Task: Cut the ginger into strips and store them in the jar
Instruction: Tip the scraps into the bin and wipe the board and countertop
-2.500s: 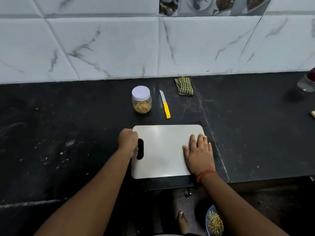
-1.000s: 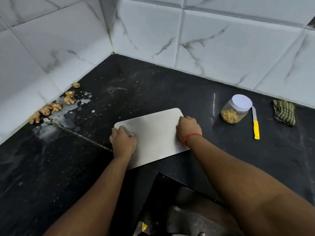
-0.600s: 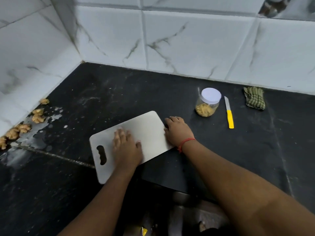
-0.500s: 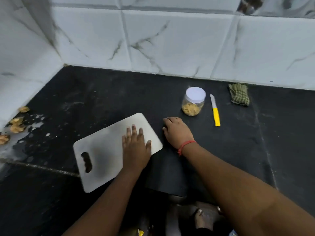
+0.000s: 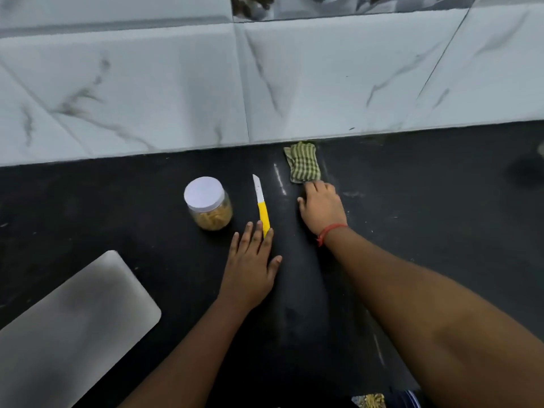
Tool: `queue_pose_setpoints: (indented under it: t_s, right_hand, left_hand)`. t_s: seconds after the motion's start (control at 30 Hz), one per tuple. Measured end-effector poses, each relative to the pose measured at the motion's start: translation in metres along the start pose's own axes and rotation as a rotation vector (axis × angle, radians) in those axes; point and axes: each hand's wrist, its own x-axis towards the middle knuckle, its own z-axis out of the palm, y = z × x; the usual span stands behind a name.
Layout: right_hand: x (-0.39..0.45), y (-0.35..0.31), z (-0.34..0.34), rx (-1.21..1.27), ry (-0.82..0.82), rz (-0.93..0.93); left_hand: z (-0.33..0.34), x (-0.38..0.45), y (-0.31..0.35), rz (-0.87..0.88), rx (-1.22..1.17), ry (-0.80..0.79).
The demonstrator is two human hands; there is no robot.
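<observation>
A clear jar (image 5: pixel 209 205) with a white lid stands on the black counter and holds ginger strips. To its right lies a yellow-handled knife (image 5: pixel 261 204), blade pointing at the wall. My left hand (image 5: pixel 250 266) lies flat with straight fingers, its fingertips over the end of the knife handle. My right hand (image 5: pixel 321 208) reaches to the near edge of a green striped cloth (image 5: pixel 303 162), fingertips touching it; how its fingers lie is unclear. The white cutting board (image 5: pixel 73 325) lies bare at the lower left.
A white marble-tiled wall (image 5: pixel 265 83) backs the counter just behind the cloth. A bowl with ginger scraps (image 5: pixel 374 401) shows at the bottom edge, below the counter. Black counter (image 5: pixel 426 201) stretches to the right.
The cutting board has been pushed off to the left and both hands have left it. My left hand moved to the knife handle and my right hand reached to the cloth.
</observation>
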Motion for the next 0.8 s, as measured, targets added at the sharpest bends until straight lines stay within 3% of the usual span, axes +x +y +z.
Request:
queue_pose_setpoints:
  t_s: [0.13,0.3,0.47,0.6,0.8]
  right_hand:
    - [0.055,0.015,-0.003,-0.01,-0.029,0.015]
    - [0.096,0.012,0.004,-0.016,-0.253,0.05]
    - [0.102,0.007,0.002,-0.14,-0.19,-0.031]
    - [0.1,0.009,-0.015,0.06,-0.096,0.043]
    - [-0.037,0.002,-0.04,0.168,0.051,0.045]
  left_hand:
    - [0.006,0.014,0.006,-0.033,0.011,-0.014]
    - [0.005,0.02,0.003,-0.074,0.023,-0.005]
    - [0.001,0.016,-0.006,-0.107,0.022,-0.032]
    - [-0.006,0.008,-0.016,-0.118,0.009,0.004]
    - [-0.007,-0.019,-0.025,-0.12,-0.041,0.02]
